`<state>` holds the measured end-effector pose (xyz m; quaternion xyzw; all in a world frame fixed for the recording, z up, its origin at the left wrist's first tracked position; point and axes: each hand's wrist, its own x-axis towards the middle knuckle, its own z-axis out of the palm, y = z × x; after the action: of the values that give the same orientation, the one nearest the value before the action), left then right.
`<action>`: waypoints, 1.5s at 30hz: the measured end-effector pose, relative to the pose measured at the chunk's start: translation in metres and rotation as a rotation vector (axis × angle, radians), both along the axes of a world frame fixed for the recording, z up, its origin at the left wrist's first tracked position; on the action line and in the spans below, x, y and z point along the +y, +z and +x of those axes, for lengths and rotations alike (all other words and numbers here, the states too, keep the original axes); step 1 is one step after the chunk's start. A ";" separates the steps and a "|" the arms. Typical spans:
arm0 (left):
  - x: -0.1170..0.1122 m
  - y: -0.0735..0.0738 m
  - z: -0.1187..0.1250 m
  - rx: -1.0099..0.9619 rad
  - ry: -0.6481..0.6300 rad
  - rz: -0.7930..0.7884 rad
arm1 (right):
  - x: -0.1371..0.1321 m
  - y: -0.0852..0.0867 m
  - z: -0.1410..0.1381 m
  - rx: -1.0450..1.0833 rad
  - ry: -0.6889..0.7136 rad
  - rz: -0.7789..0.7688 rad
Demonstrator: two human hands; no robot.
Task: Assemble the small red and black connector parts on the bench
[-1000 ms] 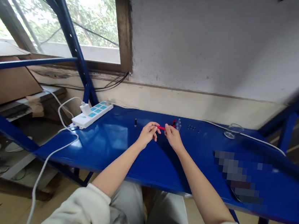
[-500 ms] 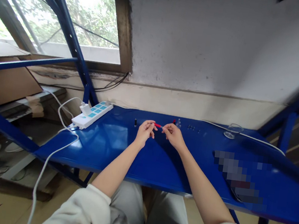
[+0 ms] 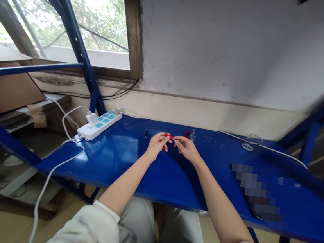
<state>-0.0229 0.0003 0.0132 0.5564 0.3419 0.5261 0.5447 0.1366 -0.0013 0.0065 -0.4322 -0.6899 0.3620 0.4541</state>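
My left hand (image 3: 157,146) is closed in a pinch on the left end of a slim red tube (image 3: 169,137), held just above the blue table (image 3: 161,176). My right hand (image 3: 186,148) pinches its right end, where a pale part shows between the fingertips; its exact kind is too small to make out. Behind my right hand stand small red pieces (image 3: 188,133) and clear upright pieces (image 3: 193,134). Left of my left hand stands a small black cylinder (image 3: 146,132) with a clear lower part.
Several tiny clear pieces (image 3: 207,138) lie toward the back. Near the wall stands a clear round cup (image 3: 248,146) beside a white cable (image 3: 282,154). A white power strip (image 3: 98,125) sits at the left edge. A blurred-out flat dark object (image 3: 255,194) lies at right.
My right hand has shifted slightly left, nearer my left hand. The red tube now tilts down to the right, and less of it shows between the hands.
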 end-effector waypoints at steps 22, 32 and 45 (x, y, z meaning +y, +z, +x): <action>0.024 -0.018 0.040 0.639 0.094 0.254 | 0.001 0.000 0.066 -0.679 -0.577 -0.209; 0.045 -0.023 0.077 0.743 0.209 0.264 | 0.000 -0.002 0.054 -0.815 -0.641 -0.234; 0.050 -0.031 0.081 0.910 0.217 0.335 | -0.003 -0.001 0.051 -0.898 -0.627 -0.216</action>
<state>0.0582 0.0506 -0.0181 0.7707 0.5118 0.3312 0.1856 0.1879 -0.0039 0.0059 -0.7726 -0.6129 0.0587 0.1546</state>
